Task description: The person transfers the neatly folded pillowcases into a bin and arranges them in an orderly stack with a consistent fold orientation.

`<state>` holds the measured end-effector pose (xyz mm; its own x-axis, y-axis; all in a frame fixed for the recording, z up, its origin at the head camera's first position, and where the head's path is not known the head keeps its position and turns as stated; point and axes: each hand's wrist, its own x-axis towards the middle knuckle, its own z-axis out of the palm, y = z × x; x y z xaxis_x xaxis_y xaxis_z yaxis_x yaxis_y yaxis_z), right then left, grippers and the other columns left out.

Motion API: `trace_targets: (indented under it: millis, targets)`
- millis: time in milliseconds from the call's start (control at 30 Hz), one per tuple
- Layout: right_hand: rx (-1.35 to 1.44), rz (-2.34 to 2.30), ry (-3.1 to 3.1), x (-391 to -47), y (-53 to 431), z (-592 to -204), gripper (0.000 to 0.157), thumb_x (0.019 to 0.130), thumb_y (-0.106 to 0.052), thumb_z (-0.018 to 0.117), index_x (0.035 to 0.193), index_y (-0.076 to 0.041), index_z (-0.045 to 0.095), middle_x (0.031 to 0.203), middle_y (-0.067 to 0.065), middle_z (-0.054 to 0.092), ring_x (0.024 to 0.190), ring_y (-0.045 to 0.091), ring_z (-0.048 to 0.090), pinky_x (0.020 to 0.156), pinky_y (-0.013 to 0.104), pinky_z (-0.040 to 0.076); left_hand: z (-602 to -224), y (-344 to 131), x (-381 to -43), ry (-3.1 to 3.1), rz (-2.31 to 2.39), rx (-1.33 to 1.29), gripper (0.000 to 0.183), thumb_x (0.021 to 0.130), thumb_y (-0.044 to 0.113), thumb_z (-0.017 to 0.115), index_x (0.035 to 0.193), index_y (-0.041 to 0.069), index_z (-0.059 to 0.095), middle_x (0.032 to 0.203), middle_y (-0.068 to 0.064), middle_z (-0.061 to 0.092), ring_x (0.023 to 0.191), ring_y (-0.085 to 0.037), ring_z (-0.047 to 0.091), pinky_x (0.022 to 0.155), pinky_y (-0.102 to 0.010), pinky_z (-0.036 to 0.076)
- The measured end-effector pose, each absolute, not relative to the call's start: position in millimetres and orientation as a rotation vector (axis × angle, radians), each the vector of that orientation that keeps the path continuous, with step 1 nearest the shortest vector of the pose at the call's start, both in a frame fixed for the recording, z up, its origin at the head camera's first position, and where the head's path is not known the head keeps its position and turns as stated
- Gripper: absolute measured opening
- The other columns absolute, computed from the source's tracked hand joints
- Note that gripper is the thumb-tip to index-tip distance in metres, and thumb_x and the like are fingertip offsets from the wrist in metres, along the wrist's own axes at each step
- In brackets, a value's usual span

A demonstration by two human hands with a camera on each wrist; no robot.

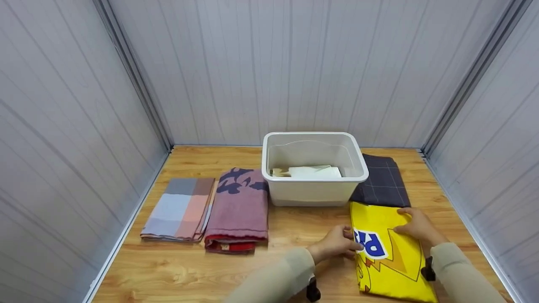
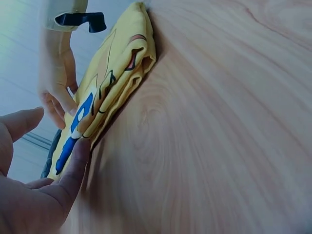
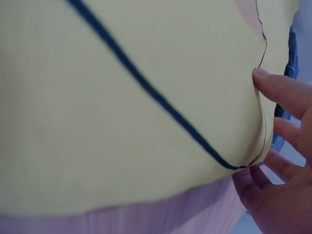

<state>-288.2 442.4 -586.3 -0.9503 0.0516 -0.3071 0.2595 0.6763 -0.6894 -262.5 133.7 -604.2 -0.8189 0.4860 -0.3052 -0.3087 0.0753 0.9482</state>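
A folded yellow cloth (image 1: pixel 393 261) with a blue-and-white lettered print lies flat on the table at the right. My left hand (image 1: pixel 334 244) is at its left side; in the left wrist view a finger (image 2: pixel 78 158) touches the folded edge, with the thumb held apart. On the other side, my right hand (image 1: pixel 421 227) pinches the cloth's edge. In the right wrist view the right thumb (image 3: pixel 280 87) lies on top, while the other fingers go behind the edge and are partly hidden. A dark checked folded cloth (image 1: pixel 381 181) lies just beyond the yellow one.
A white plastic bin (image 1: pixel 311 193) stands at the back centre, with a white item (image 1: pixel 316 171) inside. Left of it lie a folded mauve cloth (image 1: pixel 240 210) and a folded checked cloth (image 1: pixel 177 210). Panelled walls (image 1: pixel 269 67) enclose the wooden table (image 1: pixel 177 273).
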Motion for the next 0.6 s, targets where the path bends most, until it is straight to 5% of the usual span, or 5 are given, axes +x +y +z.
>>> trace_targets:
  millis: [367,467,600]
  targets:
    - [0.173,-1.084,2.69,-287,430,-586,0.077,0.091,-0.009,0.085,0.154,0.015,0.046,0.159,0.045,0.034,0.136,0.056,0.04,0.124,0.073,0.032,-592,145,-257,1.867,1.898,-0.081,0.063,0.09,-0.001,0.081,0.144,-0.008,0.05,0.109,-0.017,0.072,0.079,-0.026,0.077,0.075,-0.041,0.068]
    - [0.14,-1.084,2.713,-287,427,-589,0.076,0.09,-0.007,0.085,0.152,0.015,0.048,0.158,0.044,0.036,0.139,0.057,0.039,0.124,0.074,0.031,-592,146,-259,1.849,1.927,-0.137,0.065,0.089,-0.001,0.081,0.145,-0.009,0.049,0.104,-0.017,0.071,0.074,-0.024,0.075,0.073,-0.038,0.068]
    - [0.092,-1.079,2.74,-285,419,-589,0.073,0.087,-0.005,0.086,0.148,0.015,0.052,0.156,0.043,0.04,0.138,0.058,0.042,0.122,0.073,0.035,-592,145,-260,1.849,1.923,-0.119,0.045,0.091,0.002,0.08,0.131,-0.004,0.061,0.093,-0.013,0.076,0.072,-0.022,0.075,0.072,-0.036,0.068]
